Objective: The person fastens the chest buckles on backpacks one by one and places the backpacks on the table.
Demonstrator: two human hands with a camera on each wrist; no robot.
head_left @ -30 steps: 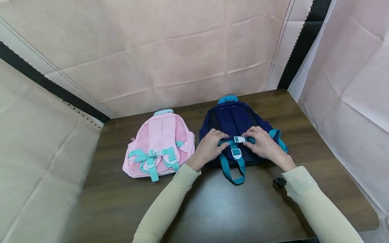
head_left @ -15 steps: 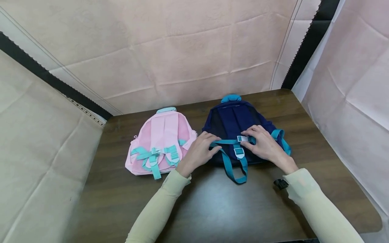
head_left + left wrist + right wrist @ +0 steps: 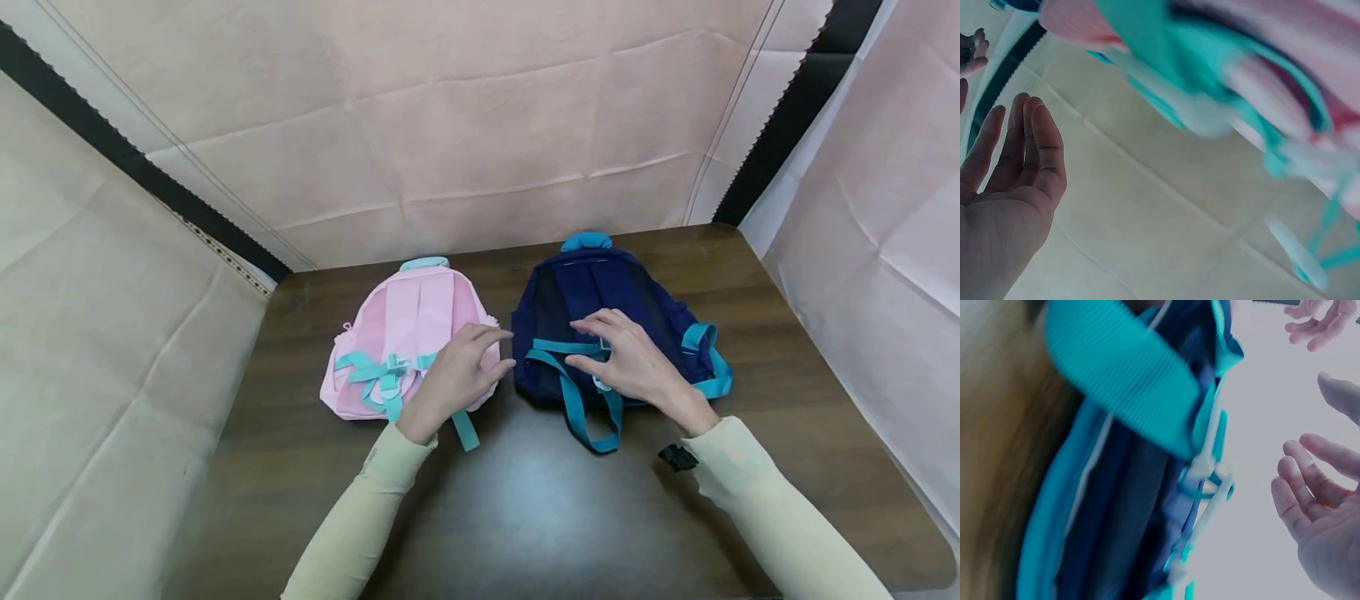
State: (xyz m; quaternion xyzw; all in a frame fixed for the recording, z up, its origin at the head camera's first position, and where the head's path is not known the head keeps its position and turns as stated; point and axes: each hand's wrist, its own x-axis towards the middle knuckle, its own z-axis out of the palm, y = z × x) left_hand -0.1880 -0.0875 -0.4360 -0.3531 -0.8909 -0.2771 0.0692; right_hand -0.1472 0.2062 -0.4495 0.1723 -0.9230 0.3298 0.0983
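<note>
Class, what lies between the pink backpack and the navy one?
In the head view, a narrow strip of brown table separates the pink backpack from the navy backpack; fingertips of the left hand overlap it.

Dark brown wood-grain table (image 3: pixel 525 517) here, with a pink fabric backpack (image 3: pixel 405 312) and a navy blue fabric backpack (image 3: pixel 588 292) lying side by side near the far edge.

No legible txt, nos., labels, brands or signs in any view.

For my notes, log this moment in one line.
left hand: empty, by pink backpack; right hand: empty, by navy backpack; both backpacks: on table
</note>
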